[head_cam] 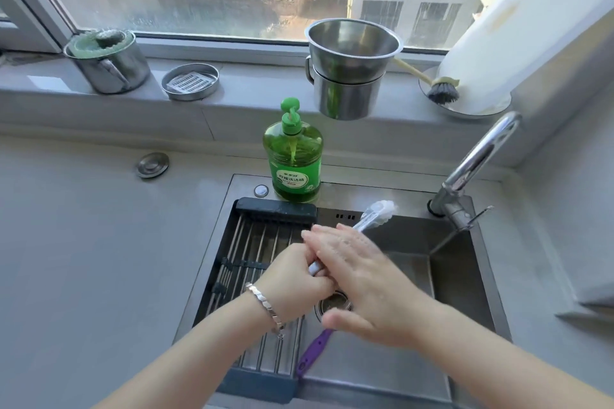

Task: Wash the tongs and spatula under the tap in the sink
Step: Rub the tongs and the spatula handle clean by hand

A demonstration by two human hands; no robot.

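Over the steel sink [465,279], my left hand [295,276] is closed around the handle end of the tongs [375,214], whose pale tips point up and right toward the tap [478,159]. My right hand [362,276] lies flat with fingers spread across the middle of the tongs, covering them. A purple spatula handle [314,354] rests on the sink floor below my right hand; its blade is hidden under the hand. No water is visibly running from the tap.
A dark roll-up drying rack [252,262] spans the sink's left half. A green dish soap bottle [294,159] stands behind the sink. The sill holds a lidded steel mug [108,60], a round steel dish [190,81], stacked steel pots [349,73] and a dish brush [438,88].
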